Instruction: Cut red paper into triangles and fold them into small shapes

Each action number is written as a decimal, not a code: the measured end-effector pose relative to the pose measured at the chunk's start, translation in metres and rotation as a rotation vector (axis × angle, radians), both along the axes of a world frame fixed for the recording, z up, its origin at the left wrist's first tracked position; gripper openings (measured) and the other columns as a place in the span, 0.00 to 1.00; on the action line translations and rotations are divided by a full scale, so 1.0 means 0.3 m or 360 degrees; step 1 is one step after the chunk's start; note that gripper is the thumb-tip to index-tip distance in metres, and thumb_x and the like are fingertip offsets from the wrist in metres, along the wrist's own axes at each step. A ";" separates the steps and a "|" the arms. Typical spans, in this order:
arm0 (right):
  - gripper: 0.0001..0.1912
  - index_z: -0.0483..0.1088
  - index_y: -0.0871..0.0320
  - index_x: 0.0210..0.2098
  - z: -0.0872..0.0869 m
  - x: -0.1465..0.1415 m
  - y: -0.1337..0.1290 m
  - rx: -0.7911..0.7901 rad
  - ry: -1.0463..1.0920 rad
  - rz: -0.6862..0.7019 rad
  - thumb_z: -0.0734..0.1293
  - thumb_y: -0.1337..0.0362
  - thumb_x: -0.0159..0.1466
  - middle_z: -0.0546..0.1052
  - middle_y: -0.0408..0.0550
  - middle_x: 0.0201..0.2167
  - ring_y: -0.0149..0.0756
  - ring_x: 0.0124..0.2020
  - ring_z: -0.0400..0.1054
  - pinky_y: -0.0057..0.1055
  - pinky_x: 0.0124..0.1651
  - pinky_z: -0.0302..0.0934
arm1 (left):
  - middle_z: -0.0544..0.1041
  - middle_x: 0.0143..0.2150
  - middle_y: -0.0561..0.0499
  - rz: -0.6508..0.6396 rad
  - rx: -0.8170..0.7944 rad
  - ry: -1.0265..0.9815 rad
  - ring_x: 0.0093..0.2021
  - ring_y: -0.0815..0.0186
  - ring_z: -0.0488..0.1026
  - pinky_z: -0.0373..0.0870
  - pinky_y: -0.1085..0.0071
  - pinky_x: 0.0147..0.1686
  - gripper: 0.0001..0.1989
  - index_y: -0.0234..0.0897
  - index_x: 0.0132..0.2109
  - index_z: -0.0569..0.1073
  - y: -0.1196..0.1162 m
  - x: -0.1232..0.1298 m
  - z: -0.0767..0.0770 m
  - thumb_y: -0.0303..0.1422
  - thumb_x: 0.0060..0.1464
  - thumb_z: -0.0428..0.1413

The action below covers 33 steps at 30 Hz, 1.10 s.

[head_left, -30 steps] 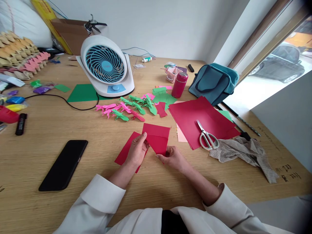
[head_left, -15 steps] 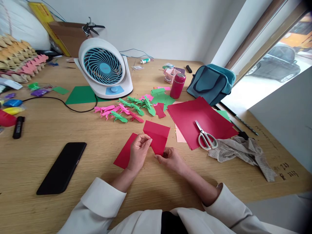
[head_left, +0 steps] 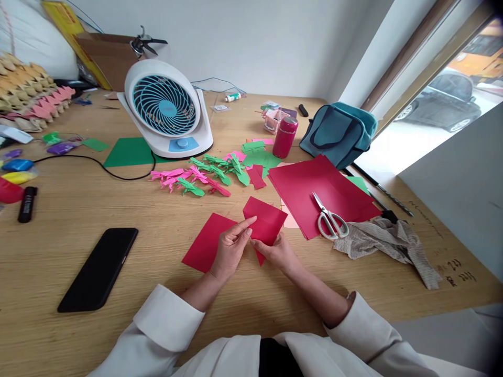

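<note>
Where the two hands meet near the front middle of the wooden table [head_left: 118, 209], a small red paper square [head_left: 265, 222] is held up off the surface, tilted like a diamond. The left hand [head_left: 231, 250] pinches its left corner, the forefinger stretched out along the paper and the thumb under it. The right hand [head_left: 277, 251] grips the lower corner between thumb and fingers, partly hidden behind the sheet. A second red sheet [head_left: 204, 248] lies flat on the table just under and to the left of the left hand.

Just to the right lies a stack of larger red paper [head_left: 314, 183], with white-handled scissors [head_left: 330, 217] resting on it, blades pointing away. A pale pink sheet [head_left: 290, 220] peeks out from under the stack's near edge. A crumpled grey cloth [head_left: 389, 243] sits beside the scissors, further right.

Beyond the hands, a scatter of folded pink and green paper shapes [head_left: 204, 175] runs across the table. Behind them stand a white desk fan [head_left: 167, 110] with a blue grille, on a green sheet [head_left: 129, 152], a dark pink bottle [head_left: 285, 137] and a teal bag [head_left: 340, 133]. A black phone [head_left: 98, 268] lies face down well to the left, and a black marker [head_left: 26, 203] lies near the left edge.
</note>
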State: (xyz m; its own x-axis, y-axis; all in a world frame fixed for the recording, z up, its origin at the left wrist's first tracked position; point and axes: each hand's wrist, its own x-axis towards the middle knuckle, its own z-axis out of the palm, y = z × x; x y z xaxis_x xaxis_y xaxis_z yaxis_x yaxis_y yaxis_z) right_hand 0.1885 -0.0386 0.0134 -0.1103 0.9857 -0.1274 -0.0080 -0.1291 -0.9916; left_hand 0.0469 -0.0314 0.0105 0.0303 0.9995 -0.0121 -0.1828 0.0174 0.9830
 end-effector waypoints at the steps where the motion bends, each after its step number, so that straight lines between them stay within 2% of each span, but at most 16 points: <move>1: 0.15 0.73 0.60 0.31 0.003 0.000 -0.002 -0.0003 -0.0024 0.0021 0.73 0.54 0.54 0.75 0.45 0.26 0.31 0.26 0.65 0.28 0.31 0.63 | 0.83 0.44 0.48 0.0024 -0.0026 -0.0022 0.42 0.62 0.76 0.71 0.69 0.44 0.16 0.42 0.50 0.81 0.002 -0.002 -0.003 0.38 0.53 0.63; 4: 0.15 0.67 0.59 0.24 0.004 0.004 -0.007 -0.0045 -0.0105 0.0123 0.71 0.55 0.56 0.67 0.39 0.18 0.26 0.20 0.55 0.26 0.23 0.53 | 0.83 0.41 0.49 0.0102 -0.0122 -0.0157 0.41 0.62 0.76 0.71 0.68 0.43 0.19 0.42 0.50 0.81 0.016 -0.013 -0.005 0.38 0.50 0.65; 6: 0.16 0.64 0.59 0.23 -0.004 0.006 -0.010 -0.0047 -0.0112 0.0211 0.70 0.55 0.57 0.64 0.38 0.17 0.25 0.20 0.53 0.26 0.23 0.49 | 0.82 0.38 0.49 0.0142 -0.0165 -0.0273 0.40 0.63 0.76 0.72 0.69 0.42 0.21 0.41 0.51 0.80 0.029 -0.025 0.000 0.38 0.49 0.66; 10: 0.14 0.66 0.59 0.26 -0.024 0.009 -0.016 0.0037 -0.0191 0.0314 0.68 0.55 0.59 0.67 0.40 0.22 0.26 0.24 0.56 0.25 0.27 0.51 | 0.79 0.32 0.53 0.0194 -0.0167 -0.0495 0.33 0.70 0.73 0.72 0.72 0.39 0.22 0.42 0.52 0.79 0.053 -0.050 0.019 0.38 0.49 0.66; 14: 0.14 0.63 0.58 0.22 -0.019 0.012 -0.023 0.0157 -0.0519 0.0367 0.68 0.60 0.59 0.64 0.38 0.19 0.27 0.23 0.55 0.27 0.26 0.49 | 0.75 0.29 0.56 0.0202 -0.0174 -0.0581 0.30 0.74 0.70 0.72 0.75 0.37 0.19 0.42 0.49 0.80 0.062 -0.057 0.024 0.36 0.48 0.67; 17: 0.14 0.64 0.56 0.20 0.002 0.011 -0.031 0.0327 -0.0745 0.0430 0.69 0.63 0.59 0.66 0.39 0.20 0.29 0.23 0.58 0.29 0.29 0.51 | 0.75 0.29 0.56 0.0207 -0.0162 -0.0595 0.29 0.75 0.69 0.70 0.76 0.35 0.18 0.42 0.48 0.81 0.070 -0.062 0.021 0.35 0.47 0.67; 20: 0.10 0.69 0.55 0.23 0.028 0.012 -0.039 0.0422 -0.0736 0.0571 0.69 0.66 0.60 0.72 0.41 0.23 0.32 0.26 0.64 0.30 0.33 0.57 | 0.73 0.27 0.57 0.0315 -0.0147 -0.0589 0.25 0.78 0.64 0.66 0.80 0.29 0.18 0.40 0.46 0.82 0.088 -0.080 0.020 0.34 0.45 0.68; 23: 0.06 0.73 0.55 0.29 0.053 0.052 -0.033 0.0372 -0.0642 0.0628 0.67 0.64 0.63 0.76 0.43 0.27 0.33 0.28 0.68 0.29 0.32 0.60 | 0.70 0.24 0.59 0.0399 -0.0178 -0.0599 0.23 0.79 0.61 0.62 0.82 0.26 0.18 0.40 0.44 0.82 0.108 -0.104 0.016 0.33 0.42 0.69; 26: 0.08 0.73 0.57 0.35 0.073 0.176 -0.005 0.0366 -0.0751 0.0346 0.64 0.61 0.66 0.77 0.47 0.32 0.35 0.33 0.70 0.30 0.34 0.62 | 0.73 0.25 0.58 0.0396 -0.0211 -0.0619 0.24 0.78 0.63 0.63 0.81 0.27 0.19 0.40 0.44 0.82 0.120 -0.119 0.006 0.34 0.41 0.69; 28: 0.11 0.73 0.57 0.36 0.072 0.304 0.018 0.0483 -0.1064 -0.0127 0.63 0.58 0.66 0.77 0.49 0.34 0.37 0.34 0.70 0.32 0.37 0.63 | 0.75 0.27 0.57 0.0377 -0.0226 -0.0628 0.25 0.77 0.64 0.62 0.80 0.26 0.19 0.39 0.44 0.82 0.121 -0.122 -0.003 0.34 0.41 0.68; 30: 0.12 0.73 0.57 0.38 0.055 0.442 0.032 0.0604 -0.1517 -0.0482 0.62 0.57 0.65 0.76 0.53 0.38 0.40 0.36 0.70 0.36 0.42 0.63 | 0.74 0.26 0.56 0.0359 -0.0240 -0.0605 0.23 0.77 0.62 0.59 0.79 0.24 0.19 0.39 0.45 0.81 0.120 -0.122 -0.010 0.34 0.42 0.68; 32: 0.14 0.73 0.58 0.38 0.023 0.557 0.031 0.0578 -0.1921 -0.0621 0.62 0.55 0.64 0.73 0.55 0.37 0.44 0.38 0.69 0.40 0.45 0.63 | 0.73 0.24 0.57 0.0348 -0.0250 -0.0549 0.21 0.77 0.59 0.54 0.78 0.22 0.19 0.39 0.45 0.81 0.117 -0.121 -0.013 0.35 0.43 0.67; 33: 0.15 0.73 0.58 0.38 0.004 0.600 0.028 0.0550 -0.2039 -0.0623 0.61 0.54 0.64 0.73 0.56 0.36 0.47 0.40 0.68 0.42 0.45 0.62 | 0.72 0.23 0.57 0.0345 -0.0251 -0.0509 0.20 0.76 0.57 0.51 0.77 0.21 0.19 0.38 0.45 0.82 0.116 -0.120 -0.014 0.35 0.43 0.67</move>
State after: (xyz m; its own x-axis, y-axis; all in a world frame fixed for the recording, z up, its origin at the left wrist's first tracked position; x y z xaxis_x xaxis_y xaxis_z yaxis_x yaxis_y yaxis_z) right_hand 0.3683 -0.0303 0.0145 0.1856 0.9270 0.3260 0.9458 -0.0786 -0.3150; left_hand 0.0108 0.0034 0.0063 -0.1535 0.9698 -0.1895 -0.4945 0.0906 0.8644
